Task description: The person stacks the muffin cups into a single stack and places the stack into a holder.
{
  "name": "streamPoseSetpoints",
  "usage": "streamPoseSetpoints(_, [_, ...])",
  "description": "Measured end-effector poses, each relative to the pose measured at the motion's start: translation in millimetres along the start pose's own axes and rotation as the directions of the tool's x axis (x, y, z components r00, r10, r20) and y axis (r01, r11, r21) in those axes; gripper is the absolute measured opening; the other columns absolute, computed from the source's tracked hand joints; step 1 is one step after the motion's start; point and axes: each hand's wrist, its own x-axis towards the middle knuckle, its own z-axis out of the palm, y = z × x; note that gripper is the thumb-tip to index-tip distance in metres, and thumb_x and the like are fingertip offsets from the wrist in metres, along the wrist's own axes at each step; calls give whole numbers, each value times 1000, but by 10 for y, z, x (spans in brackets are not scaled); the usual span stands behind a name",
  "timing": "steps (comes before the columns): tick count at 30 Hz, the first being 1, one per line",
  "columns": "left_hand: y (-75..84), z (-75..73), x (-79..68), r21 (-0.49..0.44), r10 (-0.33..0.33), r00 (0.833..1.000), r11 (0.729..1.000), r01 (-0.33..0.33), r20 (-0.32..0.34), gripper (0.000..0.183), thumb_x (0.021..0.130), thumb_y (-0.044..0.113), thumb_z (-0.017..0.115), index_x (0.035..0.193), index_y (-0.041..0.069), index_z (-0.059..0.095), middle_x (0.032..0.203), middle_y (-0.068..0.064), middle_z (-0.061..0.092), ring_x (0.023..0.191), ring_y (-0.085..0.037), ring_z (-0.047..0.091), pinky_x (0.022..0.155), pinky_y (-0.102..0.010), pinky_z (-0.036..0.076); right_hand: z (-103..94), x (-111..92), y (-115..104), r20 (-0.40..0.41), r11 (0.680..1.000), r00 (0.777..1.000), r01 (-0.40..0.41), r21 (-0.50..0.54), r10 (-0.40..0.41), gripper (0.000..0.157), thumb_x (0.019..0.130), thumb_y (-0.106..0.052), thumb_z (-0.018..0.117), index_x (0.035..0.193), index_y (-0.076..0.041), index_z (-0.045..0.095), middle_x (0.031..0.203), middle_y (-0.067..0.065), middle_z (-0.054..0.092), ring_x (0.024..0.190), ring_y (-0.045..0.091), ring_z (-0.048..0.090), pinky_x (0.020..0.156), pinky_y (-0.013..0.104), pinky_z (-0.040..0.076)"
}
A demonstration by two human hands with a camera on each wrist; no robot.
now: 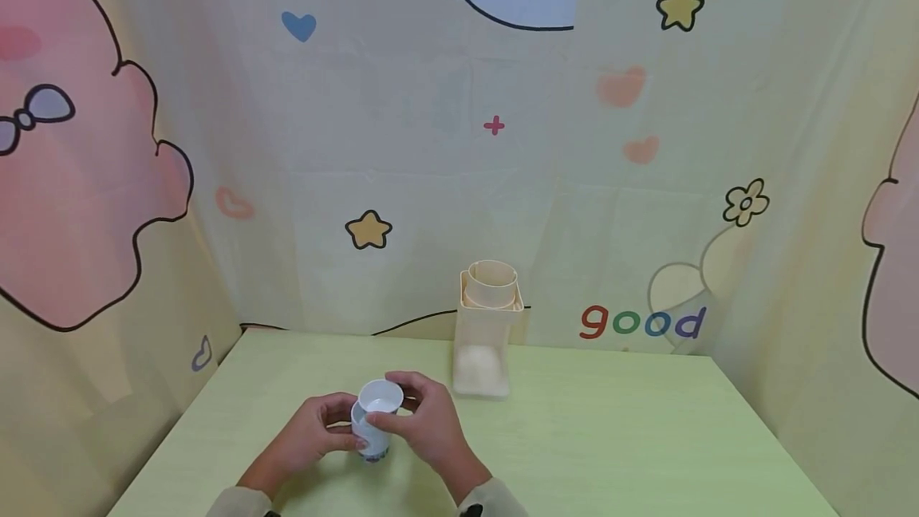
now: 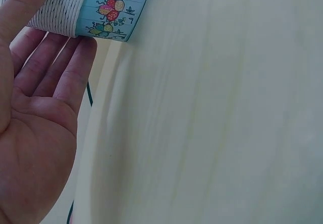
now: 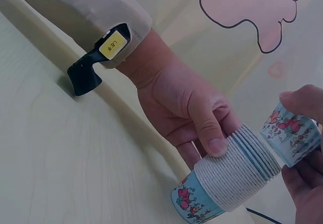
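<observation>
My left hand (image 1: 316, 433) grips a stack of nested paper cups (image 3: 234, 173), blue with printed fruit or flowers on the side, its thumb laid across the rims. In the left wrist view the stack's printed bottom end (image 2: 113, 12) shows above the fingers. A single paper cup (image 3: 292, 135) of the same print is pinched between thumb and fingers of my right hand (image 1: 431, 425). It is out of the stack, close to the stack's open end. From the head view, the cup's white inside (image 1: 380, 396) overlaps the stack's mouth.
A beige plastic stand (image 1: 479, 369) with a round tube (image 1: 492, 284) at its top is on the table (image 1: 632, 437), at the back just right of the hands. Behind and beside the table hangs a printed cloth (image 1: 431, 142).
</observation>
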Motion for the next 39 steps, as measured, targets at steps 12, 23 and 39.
streamPoseSetpoints(12, [6, -10, 10, 9, -3, 1000, 1000, 3, 3, 57, 81, 15, 88, 128, -5, 63, 125, -19, 69, 114, -24, 70, 93, -28, 61, 57, 43, 21, -1, 1000, 1000, 11, -18, -11, 54, 77, -14, 90, 125, -4, 68, 117, 9, 74, 109, 20, 71, 97, 33, 59])
streamPoseSetpoints(23, [-45, -13, 14, 1, 20, 1000, 1000, -20, 14, 59, 81, 14, 88, 129, -7, 62, 125, -21, 69, 107, -9, 71, 93, -27, 61, 98, 55, 38, -3, 1000, 1000, 3, -28, -3, 53, 77, -16, 91, 125, -5, 69, 117, 7, 74, 111, 20, 70, 98, 34, 59])
streamPoseSetpoints(39, [-36, -18, 8, 12, 20, 1000, 1000, -21, 14, 56, 82, 15, 88, 128, -5, 63, 127, -21, 68, 110, -12, 71, 93, -26, 60, 135, 46, 161, 14, 999, 999, -34, -26, 35, 53, 76, -14, 91, 124, -8, 69, 120, 5, 73, 113, 20, 69, 100, 36, 58])
